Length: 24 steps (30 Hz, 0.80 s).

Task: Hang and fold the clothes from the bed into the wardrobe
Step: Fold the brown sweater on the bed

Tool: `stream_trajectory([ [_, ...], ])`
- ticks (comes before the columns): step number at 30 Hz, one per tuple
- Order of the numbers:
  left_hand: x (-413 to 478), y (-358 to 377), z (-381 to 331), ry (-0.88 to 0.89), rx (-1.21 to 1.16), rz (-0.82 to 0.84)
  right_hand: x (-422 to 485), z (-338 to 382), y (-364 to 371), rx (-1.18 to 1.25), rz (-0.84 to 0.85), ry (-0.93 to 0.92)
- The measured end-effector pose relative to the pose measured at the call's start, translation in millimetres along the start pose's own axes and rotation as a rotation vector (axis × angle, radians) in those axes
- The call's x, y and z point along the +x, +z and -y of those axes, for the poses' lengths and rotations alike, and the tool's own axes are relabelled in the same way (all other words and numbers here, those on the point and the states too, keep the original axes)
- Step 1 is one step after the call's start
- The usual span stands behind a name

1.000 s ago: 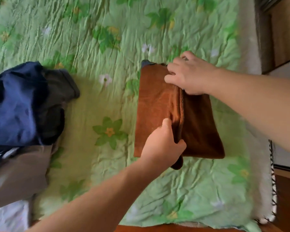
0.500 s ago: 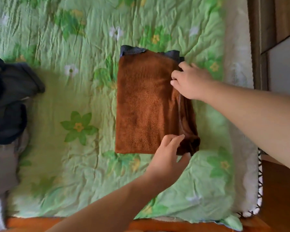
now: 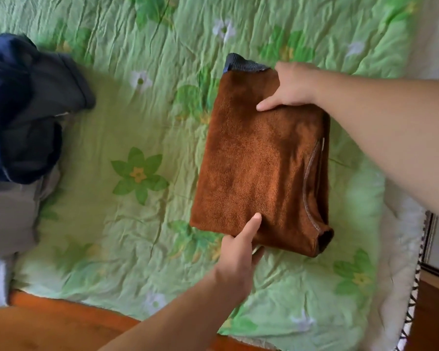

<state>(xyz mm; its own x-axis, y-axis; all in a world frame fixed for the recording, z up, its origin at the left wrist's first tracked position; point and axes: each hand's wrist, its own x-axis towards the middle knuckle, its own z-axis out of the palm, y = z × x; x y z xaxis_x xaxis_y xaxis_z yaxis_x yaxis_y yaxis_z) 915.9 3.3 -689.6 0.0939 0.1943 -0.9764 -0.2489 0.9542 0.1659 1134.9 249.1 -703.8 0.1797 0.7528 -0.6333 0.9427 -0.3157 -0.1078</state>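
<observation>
Both hands [image 3: 264,171] grip the folded brown garment [image 3: 259,158].

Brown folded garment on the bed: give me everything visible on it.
The rust-brown fleecy folded garment lies flat on the green floral quilt as a tidy upright rectangle. A dark ribbed band shows at its far end, and a stitched seam runs down its right side. The right hand grips its far right corner; the left hand pinches its near edge, thumb on top.
</observation>
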Motion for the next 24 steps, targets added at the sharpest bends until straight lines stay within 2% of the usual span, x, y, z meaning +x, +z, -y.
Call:
stream_trajectory([
  [6, -6, -30, -21, 0.26, 0.03, 0.004, -31, -33, 9, 0.411, 0.157, 0.143],
  [9, -8, -57, -73, 0.438, 0.053, -0.052, -72, -56, 26, 0.801, 0.241, 0.218],
  [12, -11, -84, -131, 0.649, 0.29, -0.131, -124, -64, 68, 1.131, 0.257, 0.318],
  [14, -7, -99, -155, 0.739, 0.527, -0.189, -157, -54, 100, 1.194, 0.236, 0.378],
  [16, 5, -113, -164, 0.797, 0.827, -0.305, -179, -40, 127, 1.012, 0.135, 0.408],
  [18, 17, -120, -161, 0.864, 1.106, -0.338, -188, -28, 143, 0.718, -0.123, 0.403],
  [20, 27, -117, -154, 1.046, 1.358, -0.34, -193, -14, 149, 0.431, -0.432, 0.294],
  [21, 32, -114, -149, 1.165, 1.527, -0.363, -193, -7, 152, 0.3, -0.525, 0.19],
  [22, 39, -112, -143, 1.267, 1.686, -0.384, -191, 2, 155, 0.182, -0.547, 0.071],
  [24, 51, -111, -131, 1.334, 1.887, -0.395, -180, 18, 164, -0.022, -0.455, -0.128],
])
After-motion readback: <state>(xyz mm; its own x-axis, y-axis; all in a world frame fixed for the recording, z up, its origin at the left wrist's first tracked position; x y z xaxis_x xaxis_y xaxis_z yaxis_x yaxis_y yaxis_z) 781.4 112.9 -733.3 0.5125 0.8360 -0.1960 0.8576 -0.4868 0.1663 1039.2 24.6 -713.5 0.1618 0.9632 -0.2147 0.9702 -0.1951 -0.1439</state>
